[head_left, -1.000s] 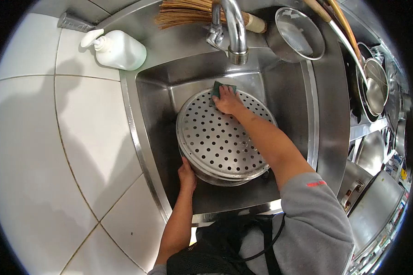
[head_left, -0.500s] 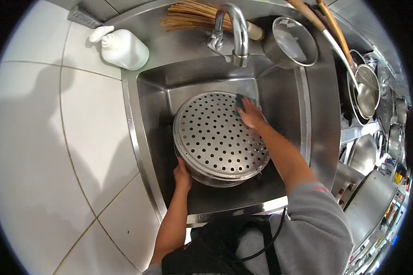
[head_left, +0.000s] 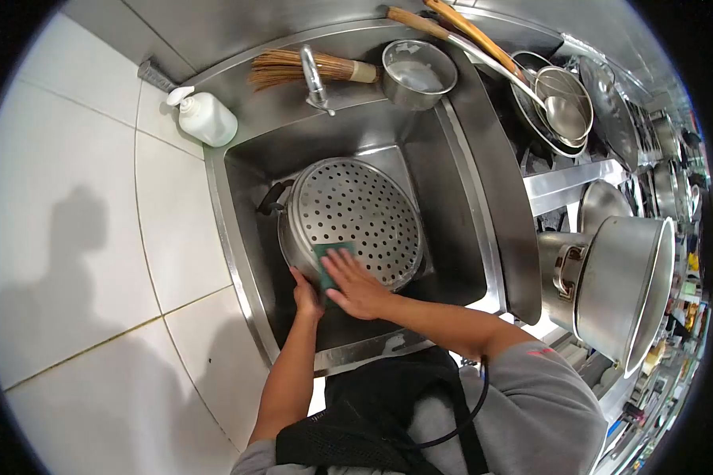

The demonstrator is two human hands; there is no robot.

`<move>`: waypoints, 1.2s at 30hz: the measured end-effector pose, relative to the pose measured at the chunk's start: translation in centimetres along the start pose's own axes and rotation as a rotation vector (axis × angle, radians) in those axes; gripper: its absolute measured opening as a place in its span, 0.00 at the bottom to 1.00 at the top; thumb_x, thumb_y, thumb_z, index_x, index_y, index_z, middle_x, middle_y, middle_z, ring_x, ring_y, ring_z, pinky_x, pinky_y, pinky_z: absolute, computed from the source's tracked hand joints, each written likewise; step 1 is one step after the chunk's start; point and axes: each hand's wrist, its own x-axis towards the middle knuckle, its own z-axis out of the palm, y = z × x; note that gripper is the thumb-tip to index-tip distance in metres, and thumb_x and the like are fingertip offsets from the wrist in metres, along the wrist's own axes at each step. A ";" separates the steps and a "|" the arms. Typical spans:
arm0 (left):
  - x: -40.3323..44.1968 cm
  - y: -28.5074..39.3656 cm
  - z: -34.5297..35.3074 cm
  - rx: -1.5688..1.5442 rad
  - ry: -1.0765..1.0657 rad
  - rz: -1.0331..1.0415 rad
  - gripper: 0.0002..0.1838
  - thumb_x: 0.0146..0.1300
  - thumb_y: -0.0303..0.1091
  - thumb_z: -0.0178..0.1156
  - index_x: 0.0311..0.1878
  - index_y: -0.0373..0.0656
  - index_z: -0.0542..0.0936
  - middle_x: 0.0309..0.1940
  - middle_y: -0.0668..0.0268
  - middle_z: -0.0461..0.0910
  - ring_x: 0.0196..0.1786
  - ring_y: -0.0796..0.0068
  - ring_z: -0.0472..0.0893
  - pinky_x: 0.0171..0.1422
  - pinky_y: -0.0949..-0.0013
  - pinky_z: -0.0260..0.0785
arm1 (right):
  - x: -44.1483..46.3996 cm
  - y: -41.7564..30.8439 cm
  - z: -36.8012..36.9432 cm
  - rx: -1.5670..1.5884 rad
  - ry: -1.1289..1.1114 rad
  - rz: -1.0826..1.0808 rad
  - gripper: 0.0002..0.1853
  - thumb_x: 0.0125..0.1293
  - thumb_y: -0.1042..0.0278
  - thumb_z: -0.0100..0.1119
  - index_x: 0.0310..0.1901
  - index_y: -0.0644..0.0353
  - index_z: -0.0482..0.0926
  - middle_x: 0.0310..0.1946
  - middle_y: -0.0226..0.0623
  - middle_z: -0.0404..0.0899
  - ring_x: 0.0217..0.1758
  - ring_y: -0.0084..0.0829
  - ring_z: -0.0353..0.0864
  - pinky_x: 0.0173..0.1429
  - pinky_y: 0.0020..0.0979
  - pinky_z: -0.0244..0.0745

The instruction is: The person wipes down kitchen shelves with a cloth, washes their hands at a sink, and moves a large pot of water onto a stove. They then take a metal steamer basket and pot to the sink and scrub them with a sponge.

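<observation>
A round steel steamer pot [head_left: 360,210] lies in the sink [head_left: 459,261], its flat perforated face turned up and a dark handle [head_left: 275,197] at its left side. My right hand [head_left: 358,286] presses a green scouring pad [head_left: 332,257] against the near left edge of the perforated face, fingers stretched over the pad. Low on the pot's near left side, my left hand [head_left: 307,296] steadies it with the thumb upward. The undersides of the left fingers are partly hidden.
Behind the sink are a faucet [head_left: 313,79], a bamboo brush [head_left: 293,67] and a small steel pot [head_left: 418,75]. A white pump bottle [head_left: 207,119] stands at the back left. Ladles and strainers [head_left: 566,115] rest on the stove side, with large pots [head_left: 618,285] at right.
My right hand and the scouring pad have moved from the pot's far right edge to its near left edge. The pot has turned, bringing its handle into view. The camera view has shifted.
</observation>
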 end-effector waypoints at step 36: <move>2.2 -1.6 -4.0 0.413 -0.034 0.055 0.35 0.72 0.62 0.48 0.66 0.41 0.68 0.60 0.58 0.75 0.60 0.58 0.77 0.59 0.50 0.74 | -0.2 10.7 0.7 -0.053 -0.062 0.242 0.38 0.72 0.51 0.46 0.76 0.61 0.48 0.78 0.49 0.42 0.82 0.52 0.38 0.79 0.59 0.35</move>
